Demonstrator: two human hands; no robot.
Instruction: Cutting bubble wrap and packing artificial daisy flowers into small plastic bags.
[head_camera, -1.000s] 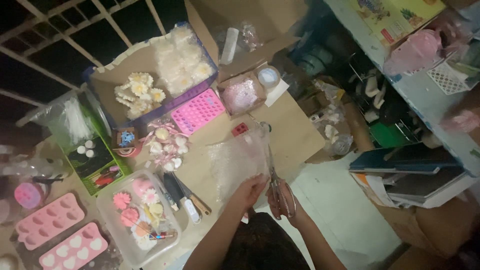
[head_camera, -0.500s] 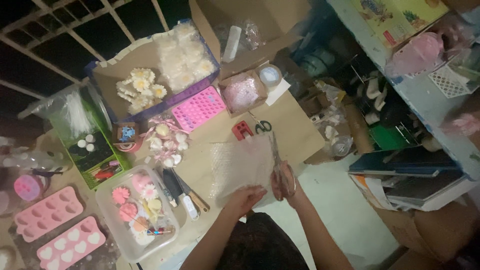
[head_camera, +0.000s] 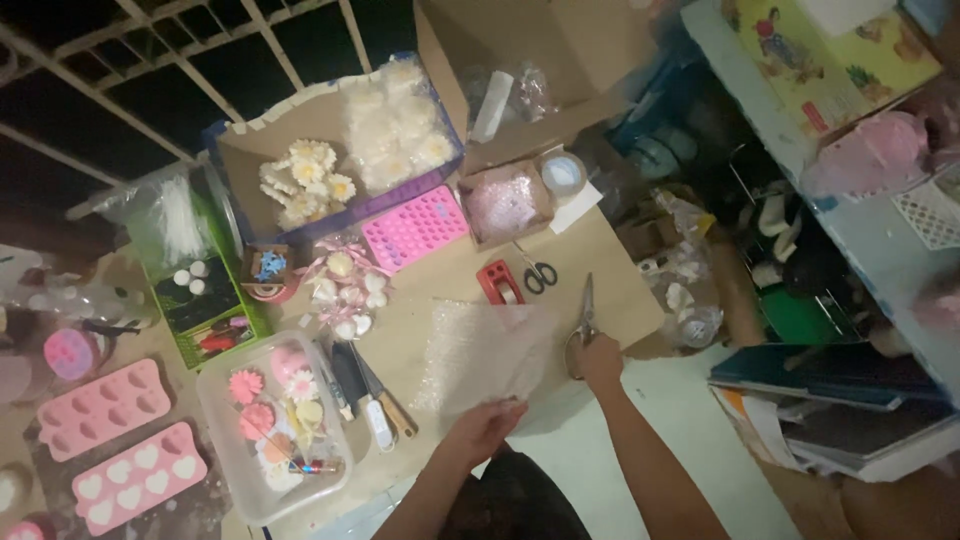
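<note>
My right hand (head_camera: 598, 360) grips a pair of metal scissors (head_camera: 584, 318), blades pointing away from me over the cardboard work surface (head_camera: 620, 280). My left hand (head_camera: 487, 428) pinches the near edge of a clear bubble-wrap sheet (head_camera: 485, 352) that lies spread on the cardboard between both hands. The scissors sit at the sheet's right edge.
A second pair of scissors (head_camera: 540, 272) and a red tape dispenser (head_camera: 500, 283) lie beyond the sheet. A clear tray of flower shapes (head_camera: 275, 425), pink moulds (head_camera: 105, 408), knives (head_camera: 370, 385), a pink mat (head_camera: 415, 228) and a box of white flowers (head_camera: 340, 150) lie left. Shelves (head_camera: 860, 180) stand right.
The bubble wrap has come down from being held up to lying flat on the cardboard. My right hand with the scissors has moved right, to the sheet's right edge.
</note>
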